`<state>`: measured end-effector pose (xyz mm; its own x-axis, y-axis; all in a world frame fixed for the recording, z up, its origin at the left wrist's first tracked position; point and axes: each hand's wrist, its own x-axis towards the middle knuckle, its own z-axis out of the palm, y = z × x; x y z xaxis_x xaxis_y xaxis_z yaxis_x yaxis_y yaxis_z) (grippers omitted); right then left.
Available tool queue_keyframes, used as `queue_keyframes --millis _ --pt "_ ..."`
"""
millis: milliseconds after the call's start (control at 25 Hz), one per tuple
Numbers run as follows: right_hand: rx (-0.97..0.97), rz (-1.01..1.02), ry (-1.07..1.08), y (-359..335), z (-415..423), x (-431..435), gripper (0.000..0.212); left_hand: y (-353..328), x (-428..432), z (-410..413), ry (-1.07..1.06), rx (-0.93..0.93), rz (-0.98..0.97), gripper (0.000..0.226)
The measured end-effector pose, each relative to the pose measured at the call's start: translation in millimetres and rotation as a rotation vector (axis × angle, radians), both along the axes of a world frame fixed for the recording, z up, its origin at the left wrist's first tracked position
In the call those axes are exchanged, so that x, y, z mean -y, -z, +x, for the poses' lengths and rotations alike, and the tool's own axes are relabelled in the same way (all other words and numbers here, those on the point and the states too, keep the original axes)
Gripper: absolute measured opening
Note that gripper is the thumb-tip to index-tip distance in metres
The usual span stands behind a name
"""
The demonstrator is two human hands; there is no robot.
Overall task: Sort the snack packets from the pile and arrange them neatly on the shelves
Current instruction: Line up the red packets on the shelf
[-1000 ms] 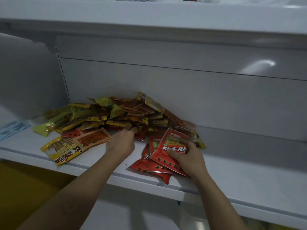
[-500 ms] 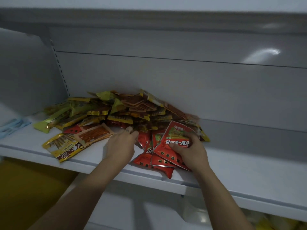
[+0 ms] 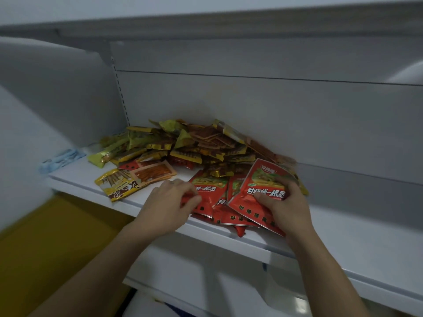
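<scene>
A pile of yellow, brown and orange snack packets (image 3: 201,145) lies heaped against the back wall of a white shelf (image 3: 343,239). In front of it, near the shelf's front edge, sits a stack of red packets (image 3: 229,216). My right hand (image 3: 286,207) grips the top red packet (image 3: 263,186), thumb across its front, and tilts it up. My left hand (image 3: 169,204) pinches the left edge of another red packet (image 3: 208,193) lying flat beside it.
A yellow packet (image 3: 119,185) and an orange packet (image 3: 153,173) lie loose at the pile's left front. Something pale blue (image 3: 60,159) lies at the shelf's left end. Another shelf runs overhead. Bare shelf stretches to the right.
My left hand has drawn back from the pile to the shelf front with a red packet pinched in it. My right hand keeps its hold on the top red packet.
</scene>
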<state>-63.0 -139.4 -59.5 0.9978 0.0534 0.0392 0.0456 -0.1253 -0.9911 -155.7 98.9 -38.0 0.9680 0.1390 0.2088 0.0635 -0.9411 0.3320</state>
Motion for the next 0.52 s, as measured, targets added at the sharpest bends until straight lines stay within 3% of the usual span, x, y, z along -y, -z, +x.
queue_keyframes --millis 240,360,520 --pt "-0.006 -0.19 0.025 1.9 -16.0 -1.5 0.066 -8.4 1.2 50.3 -0.211 -0.327 -0.237 0.073" --pt "-0.027 -0.284 0.056 -6.9 -21.1 -7.9 0.065 -10.4 -0.6 64.5 -0.164 -0.419 -0.147 0.074" --pt "-0.106 -0.135 0.094 -6.0 -30.2 -20.9 0.064 -5.8 1.1 65.0 0.006 -0.466 -0.378 0.055"
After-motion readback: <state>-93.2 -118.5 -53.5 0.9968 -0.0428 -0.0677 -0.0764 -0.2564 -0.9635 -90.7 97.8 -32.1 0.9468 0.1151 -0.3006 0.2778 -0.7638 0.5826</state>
